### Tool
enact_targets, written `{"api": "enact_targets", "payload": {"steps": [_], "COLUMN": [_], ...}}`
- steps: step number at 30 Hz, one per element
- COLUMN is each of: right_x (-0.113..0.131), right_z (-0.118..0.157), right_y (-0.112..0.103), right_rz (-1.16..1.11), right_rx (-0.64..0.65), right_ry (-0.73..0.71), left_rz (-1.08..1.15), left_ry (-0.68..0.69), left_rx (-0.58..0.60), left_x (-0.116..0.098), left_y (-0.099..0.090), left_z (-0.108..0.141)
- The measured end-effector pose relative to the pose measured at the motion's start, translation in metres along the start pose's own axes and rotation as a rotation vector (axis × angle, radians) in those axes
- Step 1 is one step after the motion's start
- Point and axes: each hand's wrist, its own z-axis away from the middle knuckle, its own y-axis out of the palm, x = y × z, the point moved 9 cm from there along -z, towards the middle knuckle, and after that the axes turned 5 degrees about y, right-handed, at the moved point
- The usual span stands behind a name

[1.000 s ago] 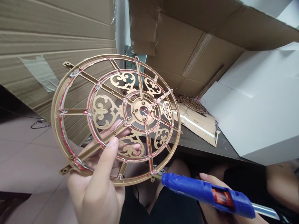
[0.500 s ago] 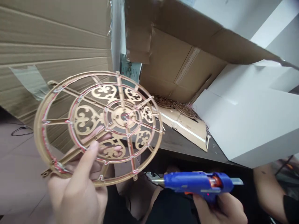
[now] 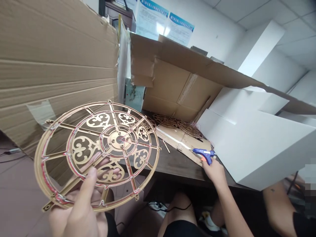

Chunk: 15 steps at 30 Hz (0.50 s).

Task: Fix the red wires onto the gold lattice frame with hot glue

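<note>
Nearest, at the bottom left of the view: the person's left grip [image 3: 76, 214], closed firmly on the lower rim of a flat, round, gold-coloured openwork frame [image 3: 112, 140] with scrollwork panels and spokes, thumb across the front, fingers showing through the openings behind. Frame held up in the air, beyond the grip, tilted face-on to the head camera, probably for a clear look at its wired side. Thin red-and-white wire [image 3: 45, 171] along the rings and spokes, with small bends at the joints. Farther out, to the right of the left grip, the right grip [image 3: 214, 172] at the near edge of a dark wooden bench [image 3: 177, 166], fingers against the handle of a blue hot-glue gun [image 3: 206, 154]; whether closed on it or only touching, impossible to tell. Gun over a torn corrugated cardboard sheet [image 3: 177, 143], perhaps to keep its hot nozzle off the wood. Just behind, round brown lattice discs [image 3: 190, 129]. Beyond those, white foam blocks [image 3: 256, 148], an open cardboard box [image 3: 172, 85], and posters [image 3: 153, 19] on a white wall.
</note>
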Motion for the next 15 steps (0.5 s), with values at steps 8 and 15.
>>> {"api": "enact_targets", "payload": {"steps": [8, 15], "right_x": [0.057, 0.134], "right_z": [0.044, 0.151], "right_y": [0.006, 0.006], "right_rz": [-0.056, -0.327], "right_rx": [-0.089, 0.050], "right_ry": [-0.217, -0.711], "left_rz": [-0.019, -0.060], "left_ry": [-0.041, -0.056], "left_rx": [-0.147, -0.121], "left_x": [0.024, 0.017], "left_y": [-0.032, -0.024], "left_z": [0.001, 0.002]}}
